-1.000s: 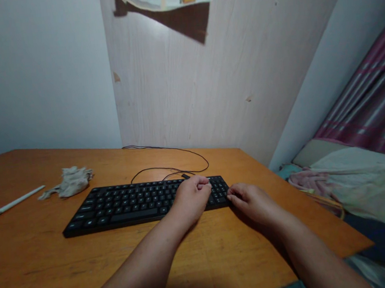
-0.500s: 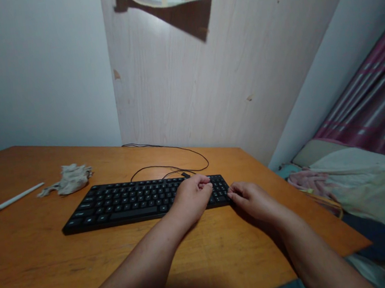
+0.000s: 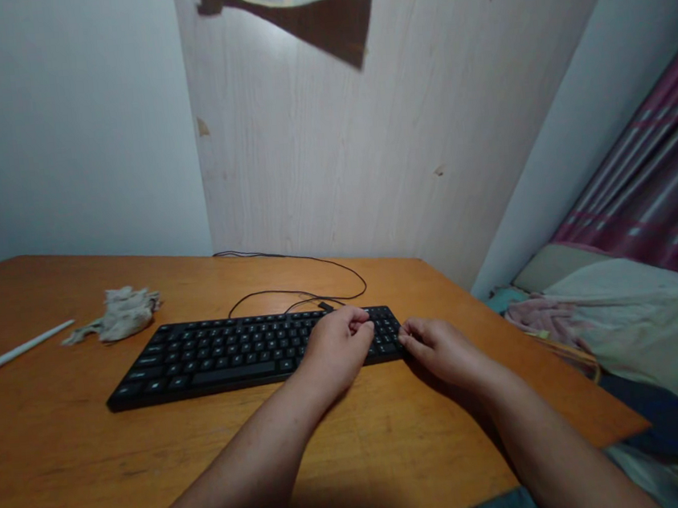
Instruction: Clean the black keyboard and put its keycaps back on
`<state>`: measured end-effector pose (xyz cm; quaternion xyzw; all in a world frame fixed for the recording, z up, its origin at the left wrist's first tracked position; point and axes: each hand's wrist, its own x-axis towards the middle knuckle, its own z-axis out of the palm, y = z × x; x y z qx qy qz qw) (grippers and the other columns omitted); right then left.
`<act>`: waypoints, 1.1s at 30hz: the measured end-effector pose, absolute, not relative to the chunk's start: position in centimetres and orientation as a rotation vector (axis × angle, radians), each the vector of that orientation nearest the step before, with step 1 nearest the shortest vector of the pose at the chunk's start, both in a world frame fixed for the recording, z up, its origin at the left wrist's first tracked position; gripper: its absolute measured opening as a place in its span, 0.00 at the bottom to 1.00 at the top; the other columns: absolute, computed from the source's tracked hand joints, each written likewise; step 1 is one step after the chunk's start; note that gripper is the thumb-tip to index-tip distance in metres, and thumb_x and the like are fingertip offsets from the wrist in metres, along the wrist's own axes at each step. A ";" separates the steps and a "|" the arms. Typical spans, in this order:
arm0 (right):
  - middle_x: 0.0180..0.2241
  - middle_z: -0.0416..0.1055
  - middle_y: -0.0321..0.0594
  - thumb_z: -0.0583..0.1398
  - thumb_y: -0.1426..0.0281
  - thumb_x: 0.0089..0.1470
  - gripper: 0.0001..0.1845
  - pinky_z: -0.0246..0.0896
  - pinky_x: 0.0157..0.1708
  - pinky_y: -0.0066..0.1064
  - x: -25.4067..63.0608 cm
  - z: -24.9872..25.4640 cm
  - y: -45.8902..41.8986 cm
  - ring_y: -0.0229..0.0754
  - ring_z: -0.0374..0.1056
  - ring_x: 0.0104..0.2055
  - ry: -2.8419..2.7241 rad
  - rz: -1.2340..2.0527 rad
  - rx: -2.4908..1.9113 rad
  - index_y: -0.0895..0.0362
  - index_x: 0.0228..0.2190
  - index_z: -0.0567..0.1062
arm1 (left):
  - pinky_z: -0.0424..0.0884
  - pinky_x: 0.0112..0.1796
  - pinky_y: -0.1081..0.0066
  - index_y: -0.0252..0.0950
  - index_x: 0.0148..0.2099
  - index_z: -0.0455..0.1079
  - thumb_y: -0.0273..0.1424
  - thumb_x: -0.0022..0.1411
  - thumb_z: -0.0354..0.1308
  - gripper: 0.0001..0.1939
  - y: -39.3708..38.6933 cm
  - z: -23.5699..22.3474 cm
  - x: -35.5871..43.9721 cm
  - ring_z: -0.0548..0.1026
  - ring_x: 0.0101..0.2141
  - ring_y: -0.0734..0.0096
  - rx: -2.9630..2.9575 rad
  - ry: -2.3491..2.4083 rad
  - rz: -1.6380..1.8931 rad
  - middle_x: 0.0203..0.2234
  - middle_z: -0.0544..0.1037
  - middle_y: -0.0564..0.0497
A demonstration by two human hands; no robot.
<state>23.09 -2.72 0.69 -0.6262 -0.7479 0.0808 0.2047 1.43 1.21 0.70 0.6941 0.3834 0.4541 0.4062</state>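
Observation:
A black keyboard (image 3: 228, 350) lies flat on the wooden desk. My left hand (image 3: 339, 343) rests over its right part, between the letter keys and the number pad. The fingers there are curled and the thumb is drawn in; whatever they may hold is hidden. At the keyboard's right end is my right hand (image 3: 437, 347), thumb and fingers pinched together close to the edge of the number pad. I cannot make out anything between those fingertips. A thin black cable (image 3: 294, 291) loops on the desk behind the keyboard.
A crumpled greyish rag (image 3: 128, 312) and a white pen-like stick (image 3: 19, 351) lie left of the keyboard on the wooden desk (image 3: 360, 454). A pale panelled wall (image 3: 316, 151) stands behind. Bedding (image 3: 625, 321) is to the right, past the desk edge.
The view has shifted very slightly. Both hands and the keyboard stay in nearly the same places.

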 end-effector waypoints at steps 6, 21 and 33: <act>0.29 0.74 0.37 0.56 0.67 0.59 0.05 0.55 0.31 0.29 23.5 0.4 -2.3 0.40 0.67 0.30 -2.068 0.250 -1.769 0.54 0.31 0.70 | 0.70 0.37 0.68 0.34 0.42 0.76 0.30 0.59 0.57 0.10 1.3 0.6 1.5 0.78 0.35 0.64 1.772 0.969 1.151 0.34 0.81 0.46; 0.28 0.70 0.35 0.55 0.69 0.58 0.05 0.56 0.28 0.29 23.8 0.4 -3.2 0.38 0.64 0.29 -1.940 0.410 -1.580 0.55 0.33 0.71 | 0.69 0.37 0.69 0.37 0.39 0.77 0.30 0.60 0.56 0.09 1.3 0.0 1.4 0.77 0.35 0.64 1.885 0.957 1.128 0.33 0.81 0.48; 0.30 0.71 0.37 0.60 0.66 0.56 0.06 0.59 0.31 0.29 23.8 0.2 -2.9 0.40 0.65 0.32 -1.941 0.484 -1.524 0.55 0.32 0.74 | 0.69 0.36 0.69 0.37 0.37 0.77 0.29 0.59 0.56 0.08 1.0 -0.2 1.7 0.76 0.34 0.64 1.961 0.896 1.106 0.32 0.81 0.49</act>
